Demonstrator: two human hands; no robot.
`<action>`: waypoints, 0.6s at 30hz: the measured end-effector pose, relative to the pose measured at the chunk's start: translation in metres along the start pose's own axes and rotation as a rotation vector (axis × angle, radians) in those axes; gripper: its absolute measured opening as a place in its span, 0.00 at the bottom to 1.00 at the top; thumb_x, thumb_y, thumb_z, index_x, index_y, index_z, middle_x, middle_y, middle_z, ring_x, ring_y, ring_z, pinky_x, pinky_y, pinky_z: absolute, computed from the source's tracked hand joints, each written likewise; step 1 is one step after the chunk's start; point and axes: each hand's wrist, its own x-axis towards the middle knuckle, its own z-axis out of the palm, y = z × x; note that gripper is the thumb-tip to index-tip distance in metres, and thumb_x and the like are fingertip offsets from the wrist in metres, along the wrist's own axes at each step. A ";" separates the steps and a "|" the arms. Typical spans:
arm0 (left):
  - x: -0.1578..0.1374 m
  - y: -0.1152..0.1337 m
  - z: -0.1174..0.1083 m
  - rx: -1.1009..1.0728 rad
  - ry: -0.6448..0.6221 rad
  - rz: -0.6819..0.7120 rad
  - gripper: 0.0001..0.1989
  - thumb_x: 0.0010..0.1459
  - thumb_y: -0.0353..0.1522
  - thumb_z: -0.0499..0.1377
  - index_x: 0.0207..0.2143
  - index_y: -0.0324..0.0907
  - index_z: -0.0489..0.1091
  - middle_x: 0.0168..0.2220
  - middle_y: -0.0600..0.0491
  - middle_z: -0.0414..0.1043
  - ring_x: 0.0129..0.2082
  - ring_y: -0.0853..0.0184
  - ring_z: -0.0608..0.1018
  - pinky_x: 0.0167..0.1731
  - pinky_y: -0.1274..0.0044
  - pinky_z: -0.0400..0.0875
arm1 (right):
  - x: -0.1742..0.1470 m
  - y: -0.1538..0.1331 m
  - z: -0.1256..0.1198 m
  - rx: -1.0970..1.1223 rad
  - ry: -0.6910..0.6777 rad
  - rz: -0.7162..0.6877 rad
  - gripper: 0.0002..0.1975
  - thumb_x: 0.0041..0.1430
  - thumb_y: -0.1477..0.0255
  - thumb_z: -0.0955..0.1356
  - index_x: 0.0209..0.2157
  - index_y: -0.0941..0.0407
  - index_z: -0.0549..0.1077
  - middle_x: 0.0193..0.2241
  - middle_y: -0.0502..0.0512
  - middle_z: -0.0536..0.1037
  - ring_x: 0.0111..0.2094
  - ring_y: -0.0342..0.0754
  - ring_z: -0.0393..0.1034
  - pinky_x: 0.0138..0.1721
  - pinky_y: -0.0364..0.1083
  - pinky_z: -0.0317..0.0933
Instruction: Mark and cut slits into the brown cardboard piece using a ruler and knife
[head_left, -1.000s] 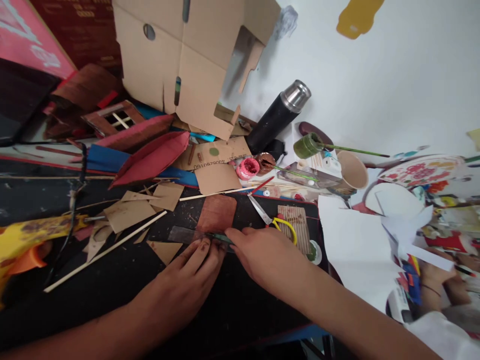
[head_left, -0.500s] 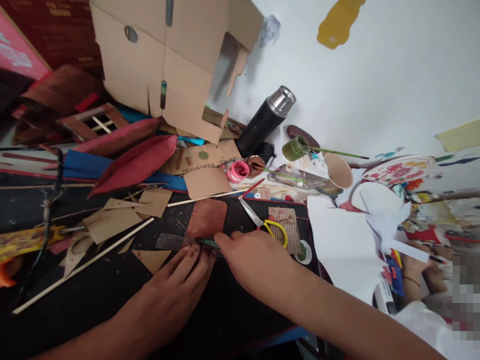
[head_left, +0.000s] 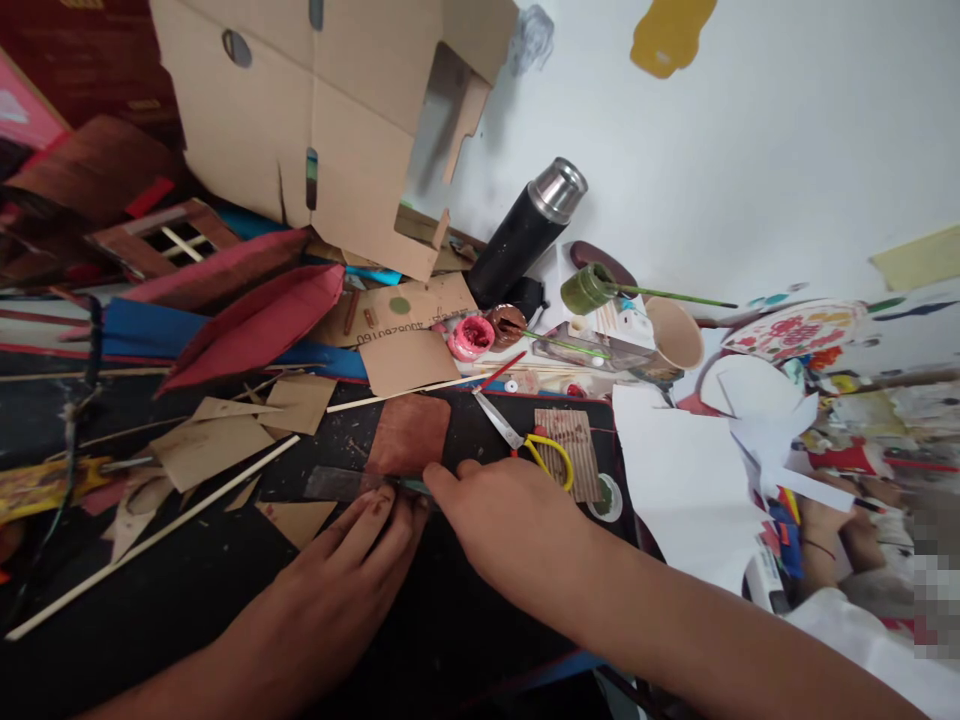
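Mid-cut on the brown card [head_left: 409, 433], I reckon
Left fingers [head_left: 377, 512] press the ruler [head_left: 335, 484], grip hidden; right fingers [head_left: 441, 484] pinch a greenish tool [head_left: 412, 486]. Next stroke probably needs zero slip.

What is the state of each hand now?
Left hand: resting on the clear strip; grip cannot be told.
Right hand: closed on a slim greenish object, mostly hidden.
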 end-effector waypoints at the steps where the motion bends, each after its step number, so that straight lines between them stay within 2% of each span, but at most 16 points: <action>1: 0.000 0.000 0.000 -0.001 0.001 0.000 0.26 0.61 0.25 0.47 0.59 0.29 0.72 0.57 0.39 0.74 0.57 0.50 0.74 0.61 0.60 0.63 | 0.000 0.000 -0.001 -0.001 -0.001 0.005 0.13 0.69 0.79 0.64 0.52 0.60 0.73 0.34 0.60 0.82 0.33 0.53 0.81 0.28 0.45 0.66; 18: 0.000 0.000 -0.002 -0.003 -0.005 -0.018 0.27 0.61 0.24 0.47 0.59 0.30 0.73 0.57 0.40 0.74 0.58 0.50 0.74 0.60 0.61 0.65 | -0.004 0.004 0.001 -0.016 -0.029 0.017 0.15 0.67 0.81 0.63 0.52 0.60 0.73 0.33 0.61 0.81 0.32 0.55 0.81 0.27 0.47 0.66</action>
